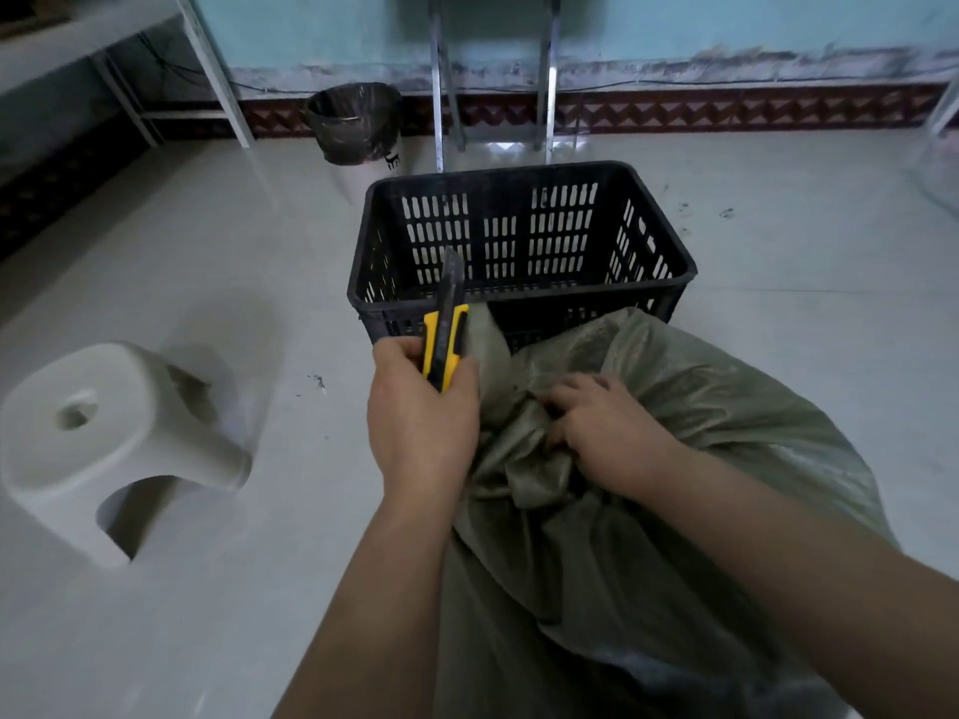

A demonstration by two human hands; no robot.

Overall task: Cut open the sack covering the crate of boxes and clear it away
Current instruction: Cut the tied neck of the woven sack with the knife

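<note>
**Two hands at the bunched neck of the sack**

One big grey-green sack point(648, 511) fills the lower right of the frame, pulled over something bulky that stays hidden under it; whether that is the crate of boxes cannot be seen. The cloth looks like thin woven plastic: soft, light, creased into folds, and probably a little slippery, so it should give under a blade only where it is held taut. The gathered neck near the middle of the frame looks like the best place to take hold, since the material is thick and bunched there and offers a firm grip.

Just beyond the sack, in the upper middle, stands an open black crate point(519, 241), its far and side walls slotted and nothing visible inside. A white plastic stool point(104, 438) sits on the floor at the left, well apart from the sack.

The right hand point(602, 433) rests on the gathered neck, fingers point(571, 391) curled down into the folds and pinching the cloth. The left hand point(420, 412) is clenched around a yellow and black knife point(443, 334), blade pointing up and away, just beside a raised flap of the sack.
</note>
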